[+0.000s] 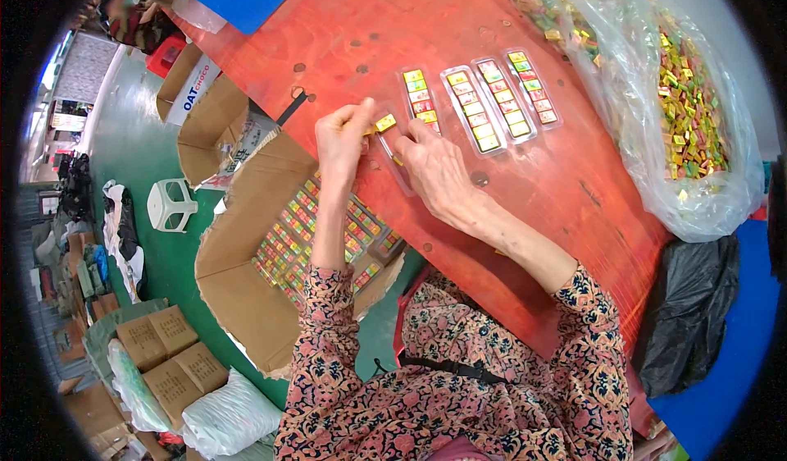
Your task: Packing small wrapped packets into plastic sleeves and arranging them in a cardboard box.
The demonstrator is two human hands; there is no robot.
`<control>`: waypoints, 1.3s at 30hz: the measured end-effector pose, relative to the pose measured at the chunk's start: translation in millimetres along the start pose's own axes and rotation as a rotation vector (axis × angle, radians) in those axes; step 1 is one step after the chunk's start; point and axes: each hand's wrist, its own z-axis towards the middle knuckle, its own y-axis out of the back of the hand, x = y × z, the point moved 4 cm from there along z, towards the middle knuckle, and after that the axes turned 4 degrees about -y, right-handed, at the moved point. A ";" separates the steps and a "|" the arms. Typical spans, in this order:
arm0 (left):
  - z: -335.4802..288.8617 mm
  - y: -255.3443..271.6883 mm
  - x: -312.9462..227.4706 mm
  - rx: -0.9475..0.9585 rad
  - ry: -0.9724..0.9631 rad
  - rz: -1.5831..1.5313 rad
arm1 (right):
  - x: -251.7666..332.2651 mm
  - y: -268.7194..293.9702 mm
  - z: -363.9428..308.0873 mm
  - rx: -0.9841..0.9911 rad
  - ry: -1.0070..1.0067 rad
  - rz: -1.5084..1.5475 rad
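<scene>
Left hand (343,141) pinches small yellow rectangular block (385,123); right hand (438,170), I can't tell. Loose pinch could miss narrow clear plastic tray (400,174).

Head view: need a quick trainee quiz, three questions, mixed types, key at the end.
1. Which of the person's hands is nearer the filled blister trays on the red table?
2. More filled trays lie in: A) the white plastic stool; B) the open cardboard box; C) the black plastic bag.
3. True or false: in the picture, the clear plastic bag is left of the trays on the table.

Key: 1. The right hand. 2. B. 3. False; it is to their right.
</scene>
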 end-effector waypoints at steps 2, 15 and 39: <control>0.3 7.1 2.9 0.054 0.146 -0.343 | -2.0 0.6 -0.7 0.028 -0.006 -0.008; -22.2 -2.1 4.1 0.239 0.442 -1.324 | 24.8 25.5 15.3 -0.201 0.083 0.322; -34.7 -13.5 -1.3 0.416 0.290 -1.440 | 30.9 6.8 12.9 -0.157 0.075 0.417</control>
